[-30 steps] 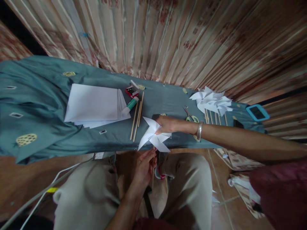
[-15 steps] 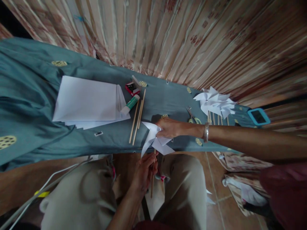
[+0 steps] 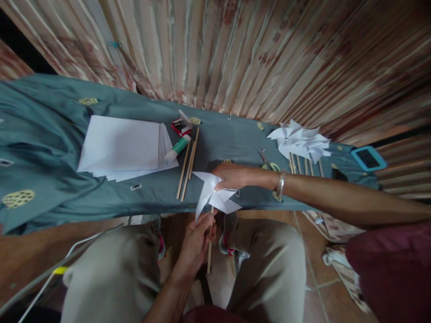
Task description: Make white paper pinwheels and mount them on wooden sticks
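A white paper pinwheel (image 3: 206, 189) on a thin wooden stick (image 3: 209, 259) is at the table's near edge. My left hand (image 3: 197, 240) is closed around the upper part of the stick, just below the paper blades. The stick's lower end hangs down between my knees. My right hand (image 3: 232, 176), with a bracelet at the wrist, reaches in from the right. Its fingers are closed on the pinwheel's upper right blade beside the centre pin, and the fingertips are partly hidden.
Left on the blue-green cloth (image 3: 161, 202) lies a stack of white paper (image 3: 121, 143). Beside it are a glue stick (image 3: 178, 149), a small red box (image 3: 181, 127) and several wooden sticks (image 3: 188, 168). Scissors (image 3: 267, 162), finished pinwheels (image 3: 301, 140) and a blue-framed device (image 3: 368, 158) lie rightward.
The view has shifted slightly, so the table things sit a little differently in frame. Both hands keep their hold on the pinwheel, with little visible movement.
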### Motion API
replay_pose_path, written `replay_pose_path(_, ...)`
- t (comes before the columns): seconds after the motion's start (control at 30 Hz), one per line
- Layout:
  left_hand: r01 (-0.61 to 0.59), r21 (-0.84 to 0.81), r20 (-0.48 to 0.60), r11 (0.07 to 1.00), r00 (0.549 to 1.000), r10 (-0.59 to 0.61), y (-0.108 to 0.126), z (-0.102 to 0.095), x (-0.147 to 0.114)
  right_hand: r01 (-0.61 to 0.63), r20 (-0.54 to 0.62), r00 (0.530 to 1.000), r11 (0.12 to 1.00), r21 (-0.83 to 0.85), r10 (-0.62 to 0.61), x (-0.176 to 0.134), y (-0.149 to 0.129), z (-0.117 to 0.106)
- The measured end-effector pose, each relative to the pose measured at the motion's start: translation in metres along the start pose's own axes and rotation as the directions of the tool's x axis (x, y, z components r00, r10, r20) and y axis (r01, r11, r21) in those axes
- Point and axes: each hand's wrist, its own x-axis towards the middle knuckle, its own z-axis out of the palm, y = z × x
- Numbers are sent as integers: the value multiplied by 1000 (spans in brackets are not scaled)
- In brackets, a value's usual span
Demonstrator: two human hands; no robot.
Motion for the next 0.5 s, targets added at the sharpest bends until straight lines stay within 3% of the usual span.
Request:
replay_pose_path(0.17,-60,10,26,998,998,60,0,1,-7,-45,-197,980,998,-35,37,-20,-7,10)
replay_pose_path(0.27,-103,19,55,995,993,102,1,2,-9,-47,-340,940,995,-85,15,-33,-7,16)
replay_pose_path(0.4,-139,18,87,990,987,137,4,4,-10,-64,-439,898,992,-110,9,-43,-10,19)
replay_pose_path(0.5,-164,45,110,985,981,159,9,6,-11,-69,-548,836,992,-107,-1,-46,-14,20)
